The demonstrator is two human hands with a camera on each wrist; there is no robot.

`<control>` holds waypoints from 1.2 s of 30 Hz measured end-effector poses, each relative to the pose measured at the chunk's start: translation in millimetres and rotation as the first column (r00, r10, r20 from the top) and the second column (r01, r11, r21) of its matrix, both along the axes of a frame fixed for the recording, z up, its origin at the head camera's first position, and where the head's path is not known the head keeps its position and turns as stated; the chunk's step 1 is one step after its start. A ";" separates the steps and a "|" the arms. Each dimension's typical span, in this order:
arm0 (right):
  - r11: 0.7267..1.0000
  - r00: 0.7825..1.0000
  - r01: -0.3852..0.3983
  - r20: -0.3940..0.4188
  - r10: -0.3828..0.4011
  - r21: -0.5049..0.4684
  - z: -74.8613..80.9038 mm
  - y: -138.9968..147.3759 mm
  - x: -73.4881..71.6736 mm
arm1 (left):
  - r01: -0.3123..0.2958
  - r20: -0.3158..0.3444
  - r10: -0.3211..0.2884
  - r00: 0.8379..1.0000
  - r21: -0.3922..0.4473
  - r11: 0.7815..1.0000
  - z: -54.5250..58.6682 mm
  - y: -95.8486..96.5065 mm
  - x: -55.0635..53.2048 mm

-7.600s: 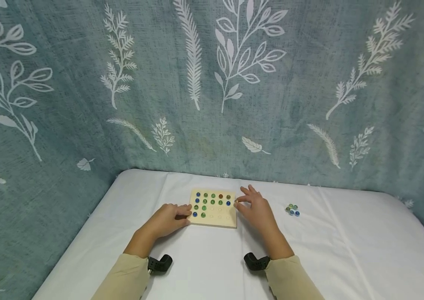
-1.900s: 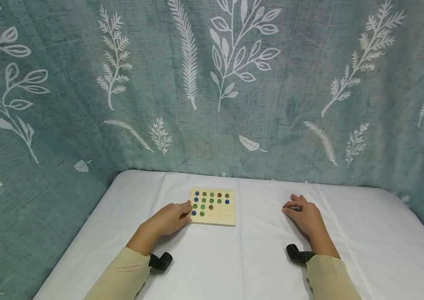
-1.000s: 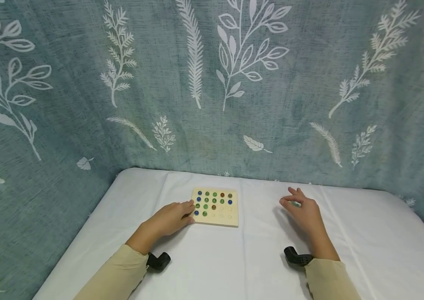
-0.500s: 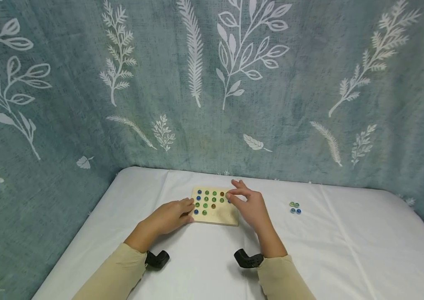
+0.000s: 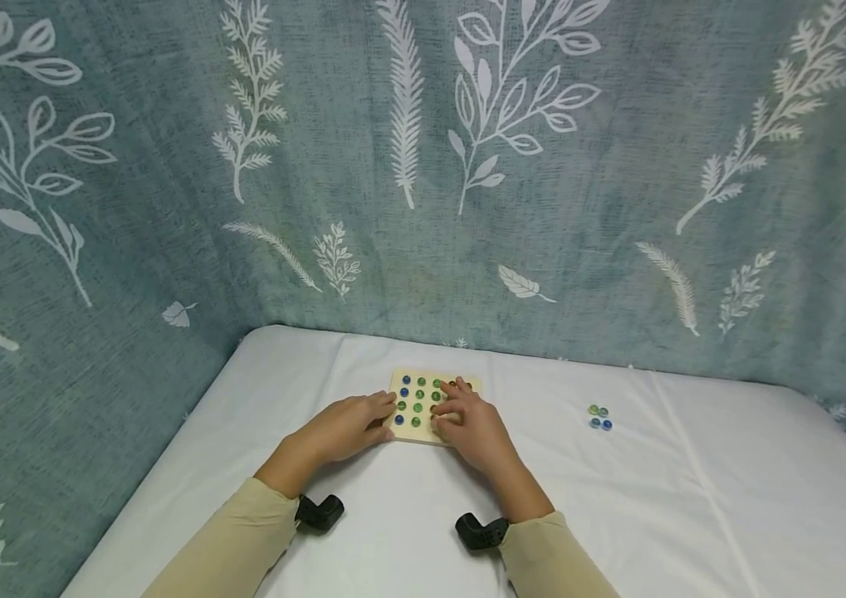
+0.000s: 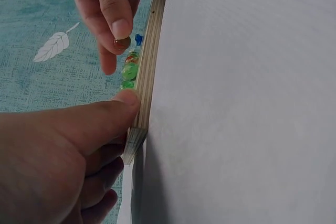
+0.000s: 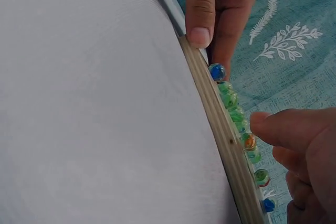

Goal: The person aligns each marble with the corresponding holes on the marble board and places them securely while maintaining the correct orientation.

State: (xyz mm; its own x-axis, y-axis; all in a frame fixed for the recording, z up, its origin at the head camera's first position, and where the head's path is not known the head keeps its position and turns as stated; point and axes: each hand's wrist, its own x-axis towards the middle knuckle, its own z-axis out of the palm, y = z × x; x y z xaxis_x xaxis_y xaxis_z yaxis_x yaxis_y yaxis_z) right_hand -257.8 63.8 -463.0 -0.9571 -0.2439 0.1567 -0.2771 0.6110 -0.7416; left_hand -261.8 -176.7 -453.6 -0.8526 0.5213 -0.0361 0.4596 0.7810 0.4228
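Observation:
A pale wooden board point(image 5: 423, 433) with rows of glass marbles, mostly green and blue, lies on the white cloth. My left hand point(image 5: 336, 430) holds its left end. In the left wrist view, the left thumb point(image 6: 113, 116) presses the front edge near the corner. Over the front middle of the board, my right hand point(image 5: 478, 430) pinches a brownish marble point(image 6: 122, 44) between thumb and fingertips, just above the surface. The right part of the board is largely hidden behind this hand. A blue marble point(image 7: 217, 72) sits near the left hand's thumb in the right wrist view.
Several loose marbles point(image 5: 607, 424), yellow-green and blue, lie grouped on the cloth point(image 5: 662, 498) to the right. A teal curtain point(image 5: 423, 274) with white leaf prints hangs behind the table. Each wrist wears a black camera point(image 5: 481, 531).
The right hand went to the loose marbles, came back with one, and moved to the board's front middle. A brown marble was added in the third row. The left hand stays at the board.

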 end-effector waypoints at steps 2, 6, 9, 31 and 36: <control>1.000 1.000 -0.010 -0.006 0.010 0.008 -1.5 0.7 0.4 | 0.004 0.005 -0.004 1.000 0.006 1.000 0.6 1.5 -0.3; 0.999 0.999 -0.028 -0.025 0.029 0.038 -3.8 0.8 1.4 | 0.005 0.022 -0.006 1.000 0.017 1.000 1.4 3.6 -0.5; 0.997 0.998 -0.039 -0.042 0.042 0.072 -3.9 -0.2 2.6 | 0.000 0.023 0.000 1.000 0.014 1.000 1.6 4.2 -0.3; 0.996 0.995 0.089 0.053 -0.090 0.013 15.9 36.6 -4.4 | 0.000 0.018 -0.001 1.000 0.050 0.999 0.8 0.7 0.3; 0.986 0.985 0.164 0.058 -0.165 0.017 22.3 66.5 -10.6 | -0.015 0.035 0.014 0.999 0.043 0.999 1.5 0.9 1.3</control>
